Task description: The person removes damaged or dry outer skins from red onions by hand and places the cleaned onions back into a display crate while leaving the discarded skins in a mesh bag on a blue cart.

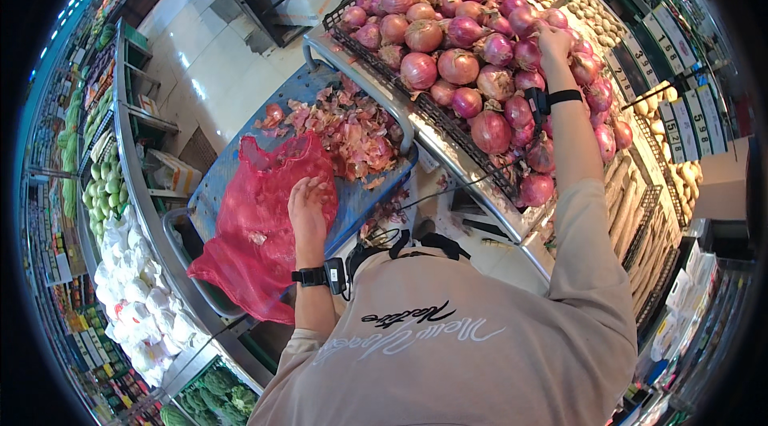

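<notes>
My right hand reaches into a heap of red onions, its fingers bent down onto onions near the far right side. Whether it grips one is hard to tell. The onions fill a display edged by a black plastic grid. On the left, my left hand hovers over or rests on a red mesh bag, fingers loosely curled and apart, with nothing visible in them. The bag lies on a blue platform cart. Loose dry onion skins are piled beside it on the cart.
The cart's metal handle curves close to the stand's metal edge. Long root vegetables lie right of the onions, near price signs. White-wrapped produce sits on the left stand. Broccoli is at lower left.
</notes>
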`<state>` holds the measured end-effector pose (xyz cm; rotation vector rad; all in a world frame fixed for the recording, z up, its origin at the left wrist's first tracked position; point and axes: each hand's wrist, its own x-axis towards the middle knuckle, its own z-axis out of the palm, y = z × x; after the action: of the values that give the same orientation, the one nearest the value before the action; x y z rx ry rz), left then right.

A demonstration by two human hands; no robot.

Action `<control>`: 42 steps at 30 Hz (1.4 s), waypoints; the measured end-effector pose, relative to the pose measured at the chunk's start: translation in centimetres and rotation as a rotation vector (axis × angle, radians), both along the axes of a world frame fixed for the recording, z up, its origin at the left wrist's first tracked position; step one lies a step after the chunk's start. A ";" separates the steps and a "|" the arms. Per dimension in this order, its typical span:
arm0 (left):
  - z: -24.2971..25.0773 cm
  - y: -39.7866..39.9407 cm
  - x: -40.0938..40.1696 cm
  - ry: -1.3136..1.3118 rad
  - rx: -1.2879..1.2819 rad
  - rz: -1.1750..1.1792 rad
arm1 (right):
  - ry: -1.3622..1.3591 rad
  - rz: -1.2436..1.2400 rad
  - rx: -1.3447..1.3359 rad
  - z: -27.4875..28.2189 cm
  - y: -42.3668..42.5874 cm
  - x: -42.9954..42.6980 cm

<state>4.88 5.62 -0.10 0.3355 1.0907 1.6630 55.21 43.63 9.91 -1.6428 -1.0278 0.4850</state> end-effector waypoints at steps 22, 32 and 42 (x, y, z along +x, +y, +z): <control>-9.0 -4.9 -11.5 1.553 -0.894 0.112 | -1.319 0.096 -0.015 -4.2 -11.0 -11.0; -0.8 0.0 -11.6 1.769 -0.320 0.184 | -1.012 0.440 0.443 -3.1 -15.5 -20.2; -5.3 -4.1 -16.6 1.693 -0.513 -0.259 | -0.353 1.395 0.156 -12.3 -27.0 -48.5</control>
<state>-11.70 1.48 -5.39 1.5764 2.4156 0.5025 6.76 16.67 -2.34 -0.6417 -2.3565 0.9666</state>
